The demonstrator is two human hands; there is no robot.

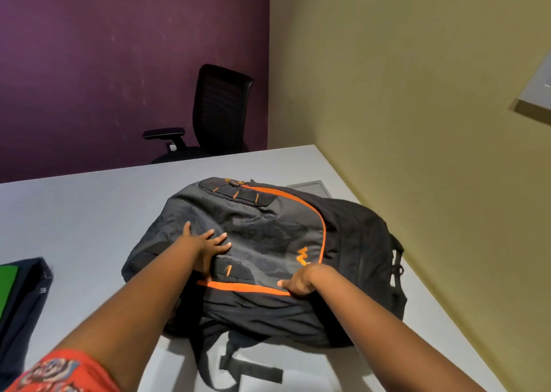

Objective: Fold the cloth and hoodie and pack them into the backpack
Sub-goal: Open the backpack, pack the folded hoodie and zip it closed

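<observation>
A grey and black backpack (pixel 268 236) with orange trim lies flat on the white table (pixel 74 212), front side up, straps hanging toward me. My left hand (pixel 205 247) rests flat on its front panel with fingers spread. My right hand (pixel 301 281) is curled at the orange trim near the lower front, pinching the fabric there. A dark folded garment (pixel 24 296) with a green patch on it lies at the table's left edge. Whether anything is inside the backpack is hidden.
A black office chair (pixel 214 114) stands beyond the table's far edge by the purple wall. The yellow wall runs along the table's right side. A grey cover plate (pixel 310 187) is set in the table behind the backpack.
</observation>
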